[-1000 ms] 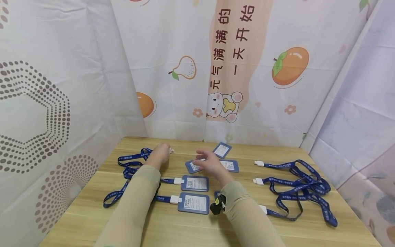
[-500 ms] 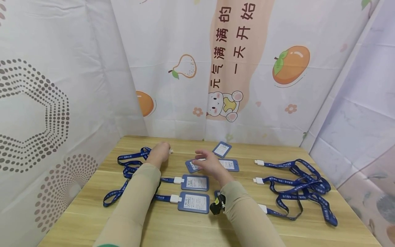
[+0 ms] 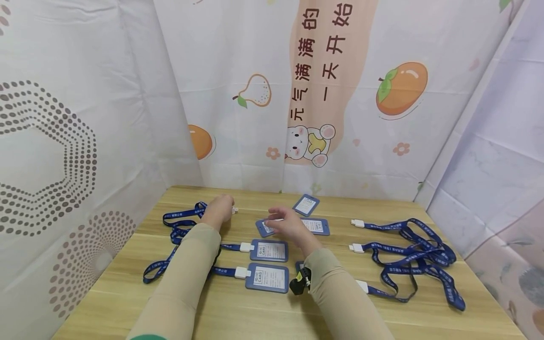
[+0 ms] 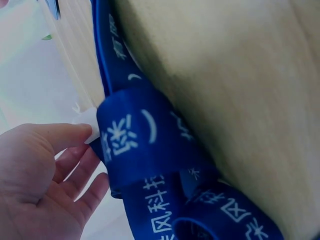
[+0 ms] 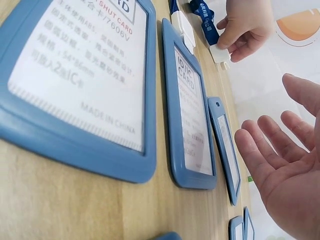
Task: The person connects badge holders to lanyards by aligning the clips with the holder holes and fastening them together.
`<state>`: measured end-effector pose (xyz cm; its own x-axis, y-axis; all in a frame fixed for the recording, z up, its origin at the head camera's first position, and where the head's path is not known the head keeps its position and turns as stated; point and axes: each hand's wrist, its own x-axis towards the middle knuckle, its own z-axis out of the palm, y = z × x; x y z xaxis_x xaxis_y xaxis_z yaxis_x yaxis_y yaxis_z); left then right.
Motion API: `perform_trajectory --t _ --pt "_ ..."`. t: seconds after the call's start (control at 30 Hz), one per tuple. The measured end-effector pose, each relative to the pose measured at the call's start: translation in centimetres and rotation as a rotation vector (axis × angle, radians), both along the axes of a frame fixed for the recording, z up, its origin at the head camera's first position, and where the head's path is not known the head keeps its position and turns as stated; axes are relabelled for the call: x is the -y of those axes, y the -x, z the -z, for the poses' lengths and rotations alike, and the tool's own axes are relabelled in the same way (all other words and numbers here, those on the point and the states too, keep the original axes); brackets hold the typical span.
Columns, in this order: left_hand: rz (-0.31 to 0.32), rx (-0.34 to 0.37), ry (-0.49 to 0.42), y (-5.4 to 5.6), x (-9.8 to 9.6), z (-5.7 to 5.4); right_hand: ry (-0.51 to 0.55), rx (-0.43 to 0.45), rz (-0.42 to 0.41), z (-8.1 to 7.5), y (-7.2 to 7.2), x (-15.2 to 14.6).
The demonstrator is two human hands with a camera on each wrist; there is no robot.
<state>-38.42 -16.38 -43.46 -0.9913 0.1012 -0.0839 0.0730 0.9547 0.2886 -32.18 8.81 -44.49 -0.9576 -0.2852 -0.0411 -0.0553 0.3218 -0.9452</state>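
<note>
At the back left of the table, my left hand point(image 3: 218, 211) pinches the white plastic clip point(image 4: 90, 121) of a blue lanyard point(image 4: 137, 135) between thumb and fingers. White lettering runs along the strap, which lies in loops below the hand. My right hand point(image 3: 291, 226) hovers over a blue ID card holder point(image 3: 264, 230) with its fingers spread and nothing held. In the right wrist view, that hand's fingers point(image 5: 272, 145) are relaxed beside a row of card holders. Two holders, an upper one point(image 3: 269, 250) and a lower one point(image 3: 267, 278), lie joined to lanyard clips.
A pile of blue lanyards point(image 3: 425, 255) with white clips lies on the right of the wooden table point(image 3: 255, 316). Further card holders lie at the back, one tilted point(image 3: 306, 205) and one sideways point(image 3: 318, 226). A printed curtain point(image 3: 238, 156) hangs behind.
</note>
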Motion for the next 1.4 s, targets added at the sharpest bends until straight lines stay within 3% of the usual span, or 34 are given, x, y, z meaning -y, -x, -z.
perform_trajectory --t 0.63,1.1,1.4 --pt "0.061 -0.024 -0.021 -0.5 0.1 -0.3 -0.008 -0.013 -0.012 0.0 0.0 -0.5" --pt "0.130 0.033 -0.022 -0.6 -0.1 0.3 -0.049 -0.009 -0.017 -0.5 -0.4 -1.2" --pt "0.131 0.065 -0.009 -0.8 0.0 0.5 -0.085 -0.013 -0.023 -0.3 -0.5 -1.5"
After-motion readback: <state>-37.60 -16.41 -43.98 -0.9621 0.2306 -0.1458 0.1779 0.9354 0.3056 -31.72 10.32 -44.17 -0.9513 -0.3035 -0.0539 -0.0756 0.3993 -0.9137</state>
